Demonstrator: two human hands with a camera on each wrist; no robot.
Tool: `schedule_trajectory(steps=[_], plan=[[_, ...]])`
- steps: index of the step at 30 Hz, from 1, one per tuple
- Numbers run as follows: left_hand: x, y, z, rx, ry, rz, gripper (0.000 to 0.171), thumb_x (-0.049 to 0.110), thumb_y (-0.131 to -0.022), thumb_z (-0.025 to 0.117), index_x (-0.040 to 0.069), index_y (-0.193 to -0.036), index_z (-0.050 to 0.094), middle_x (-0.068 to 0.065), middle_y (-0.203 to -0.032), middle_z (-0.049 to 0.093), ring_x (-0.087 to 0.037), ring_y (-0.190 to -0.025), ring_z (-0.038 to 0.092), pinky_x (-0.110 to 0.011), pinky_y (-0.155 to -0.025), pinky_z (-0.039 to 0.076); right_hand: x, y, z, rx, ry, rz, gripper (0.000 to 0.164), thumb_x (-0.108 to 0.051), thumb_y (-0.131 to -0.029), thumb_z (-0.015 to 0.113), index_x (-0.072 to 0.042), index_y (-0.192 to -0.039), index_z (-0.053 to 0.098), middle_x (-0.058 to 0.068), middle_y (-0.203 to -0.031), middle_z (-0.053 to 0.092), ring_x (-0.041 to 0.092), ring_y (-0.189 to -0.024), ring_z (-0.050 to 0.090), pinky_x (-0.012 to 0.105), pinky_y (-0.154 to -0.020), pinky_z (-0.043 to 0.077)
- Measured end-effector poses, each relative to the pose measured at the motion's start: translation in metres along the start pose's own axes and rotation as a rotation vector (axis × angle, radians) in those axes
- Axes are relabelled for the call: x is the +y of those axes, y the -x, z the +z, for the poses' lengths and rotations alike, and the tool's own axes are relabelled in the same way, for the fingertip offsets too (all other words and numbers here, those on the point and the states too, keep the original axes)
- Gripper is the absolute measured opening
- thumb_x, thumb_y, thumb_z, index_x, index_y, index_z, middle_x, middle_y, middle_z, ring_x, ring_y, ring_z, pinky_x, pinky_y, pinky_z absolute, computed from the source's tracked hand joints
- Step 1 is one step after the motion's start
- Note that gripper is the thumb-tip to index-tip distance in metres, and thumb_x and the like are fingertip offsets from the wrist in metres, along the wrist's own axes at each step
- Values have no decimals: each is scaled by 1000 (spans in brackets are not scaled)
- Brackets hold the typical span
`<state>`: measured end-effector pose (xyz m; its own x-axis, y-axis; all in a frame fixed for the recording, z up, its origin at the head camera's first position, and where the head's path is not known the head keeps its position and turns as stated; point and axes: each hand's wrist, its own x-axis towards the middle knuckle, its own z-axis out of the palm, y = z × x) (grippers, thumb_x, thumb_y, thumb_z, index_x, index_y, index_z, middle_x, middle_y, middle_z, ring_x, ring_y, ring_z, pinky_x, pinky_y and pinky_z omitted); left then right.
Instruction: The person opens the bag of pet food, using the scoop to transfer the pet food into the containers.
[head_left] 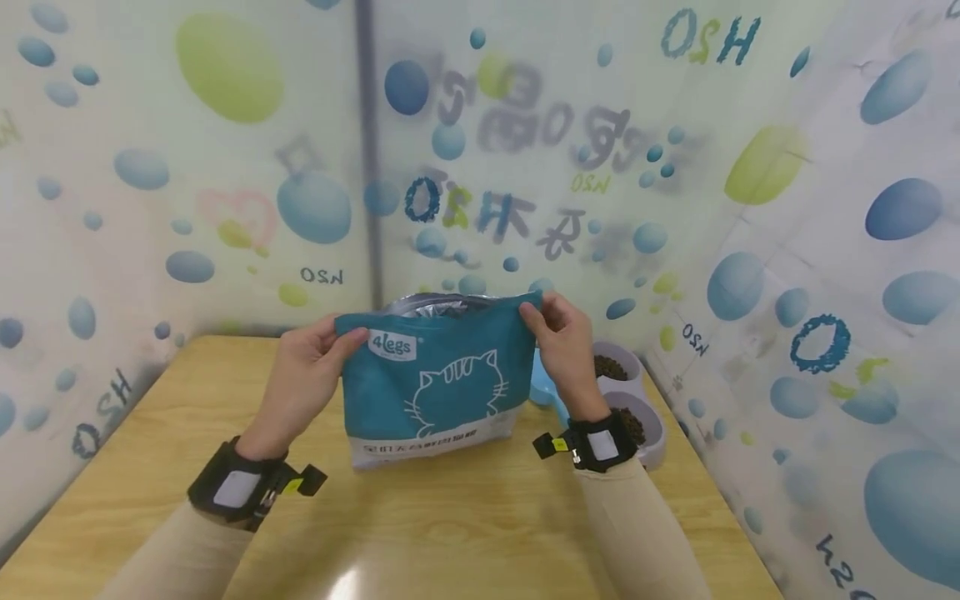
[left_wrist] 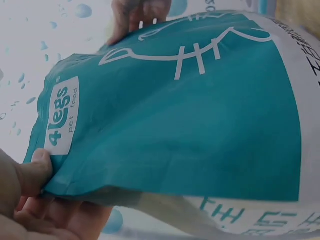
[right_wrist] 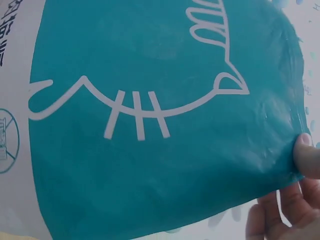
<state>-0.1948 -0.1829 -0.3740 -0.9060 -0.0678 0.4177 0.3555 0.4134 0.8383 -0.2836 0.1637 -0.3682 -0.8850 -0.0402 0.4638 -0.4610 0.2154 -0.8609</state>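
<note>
A teal and white pet food bag [head_left: 450, 383] with a cat outline and a "4Legs" label stands upright on the table. Its top gapes a little, showing a silvery lining. My left hand [head_left: 303, 379] pinches the upper left corner, thumb on the front by the label. At the opposite upper corner my right hand [head_left: 566, 350] pinches the edge in the same way. The left wrist view shows the left thumb and fingers [left_wrist: 37, 172] on either side of the bag's edge. In the right wrist view the right thumb [right_wrist: 306, 152] presses the front.
Behind my right forearm stands a pale double pet bowl [head_left: 654, 421] with brown kibble in both sides. A light blue scoop [head_left: 546, 387] lies between it and the bag. The wooden table [head_left: 420, 533] ends at walls covered with patterned sheeting.
</note>
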Motion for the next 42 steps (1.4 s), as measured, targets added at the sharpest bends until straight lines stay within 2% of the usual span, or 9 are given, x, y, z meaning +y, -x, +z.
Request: schedule_trajectory(steps=[2, 6, 10, 14, 19, 23, 27, 36, 42], plan=[[-3, -2, 1, 29, 3, -3, 27, 29, -120, 70, 10, -131, 84, 5, -61, 46, -9, -48, 38, -31, -46, 28, -1, 4, -2, 25, 6, -8, 21, -25, -115, 78, -5, -119, 79, 9, -107, 77, 19, -100, 69, 36, -95, 57], [-6, -6, 2, 63, 5, -6, 27, 29, -120, 69, 8, -130, 85, 1, -68, 63, -8, -56, 51, -30, -49, 33, -6, 14, -7, 76, 39, -7, 19, -23, -111, 83, -4, -112, 82, 10, -104, 80, 19, -104, 72, 44, -106, 55], [-6, -9, 3, 74, 10, -25, 29, 32, -121, 68, 9, -130, 84, -8, -97, 85, -7, -77, 70, -18, -66, 51, -11, 24, -12, 98, 72, -19, 19, -21, -110, 85, -3, -106, 83, 16, -100, 80, 20, -97, 70, 48, -103, 54], [-5, -11, 4, 66, 21, -56, 33, 35, -121, 68, 8, -130, 83, -13, -116, 88, -5, -89, 74, -16, -81, 59, -13, 30, -14, 90, 53, -33, 18, -21, -110, 85, -3, -106, 84, 18, -99, 81, 20, -96, 72, 48, -101, 56], [-4, -12, 1, 37, 14, -78, 37, 37, -120, 69, 8, -140, 81, -15, -132, 87, 9, -105, 75, -12, -93, 58, -13, 31, -15, 37, 7, -32, 18, -24, -111, 84, -6, -113, 83, 3, -102, 81, 18, -105, 76, 43, -105, 59], [-1, -13, -1, 53, 3, -75, 36, 38, -118, 73, 9, -137, 81, -10, -130, 87, 12, -116, 73, -37, -115, 64, -12, 29, -15, -4, -7, -48, 15, -21, -111, 84, -6, -113, 81, -2, -100, 78, 20, -100, 75, 37, -99, 61], [3, -15, -1, 96, 9, -57, 34, 39, -115, 79, 7, -126, 82, 1, -120, 83, 7, -122, 70, -60, -126, 57, -11, 26, -14, 8, 1, -51, 18, -20, -110, 85, -3, -110, 79, -4, -97, 76, 19, -94, 72, 33, -94, 60], [5, -14, -3, 102, 4, -90, 36, 42, -114, 78, 9, -129, 83, 3, -127, 83, -3, -130, 72, -57, -125, 58, -10, 24, -10, 53, -37, -31, 21, -15, -110, 83, 1, -101, 75, -7, -87, 71, 20, -90, 65, 40, -97, 54], [5, -14, -4, 83, -2, -89, 36, 42, -114, 78, 11, -131, 83, 13, -125, 81, -6, -127, 78, -39, -118, 62, -9, 22, -9, 63, -31, -38, 26, -13, -109, 85, 1, -93, 70, -11, -81, 67, 18, -87, 62, 38, -92, 50]])
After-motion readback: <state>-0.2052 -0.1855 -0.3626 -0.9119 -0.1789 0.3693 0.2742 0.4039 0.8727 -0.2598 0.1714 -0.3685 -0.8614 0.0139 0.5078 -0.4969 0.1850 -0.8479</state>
